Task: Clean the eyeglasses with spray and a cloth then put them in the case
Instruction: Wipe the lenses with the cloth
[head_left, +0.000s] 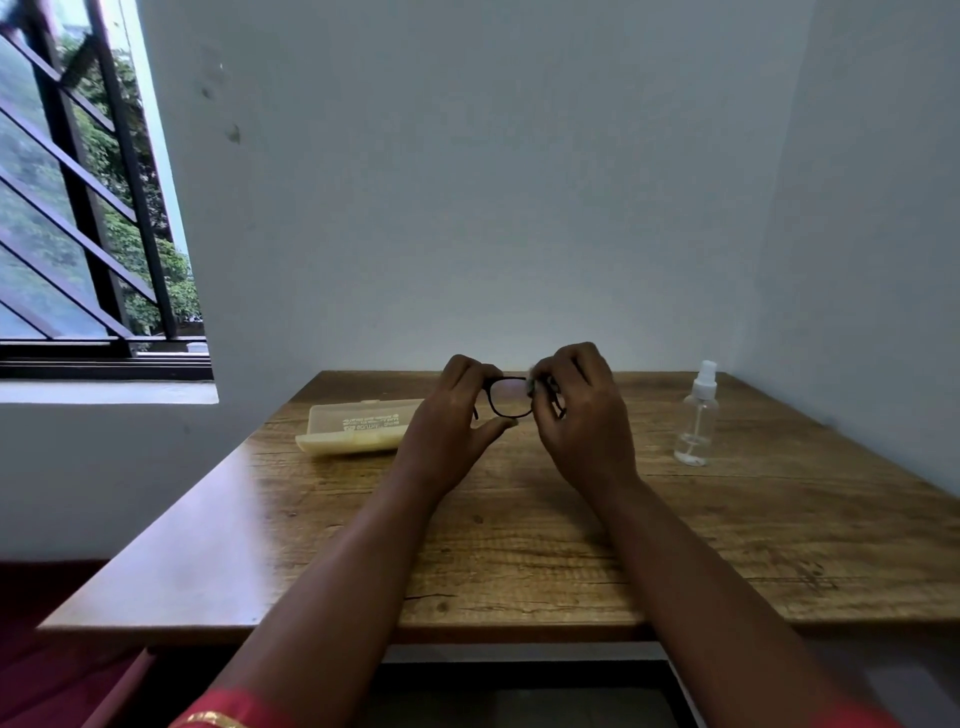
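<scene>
Two bare forearms are reaching up from the bottom of the frame, over the near edge of the wooden table (519, 545). At centre frame, the left hand (452, 421) is pinching one end of the dark-framed eyeglasses (511, 397), thumb stretched out below. The right hand (584, 421) is curling over the other lens, pressing a pale cloth (531, 382) to it. Left of the hands, a cream case (353, 426) is lying shut, its print unreadable. At right, a clear spray bottle (696, 415) is standing upright.

The right hand (582, 415) hides one lens of the eyeglasses (511, 397).
</scene>
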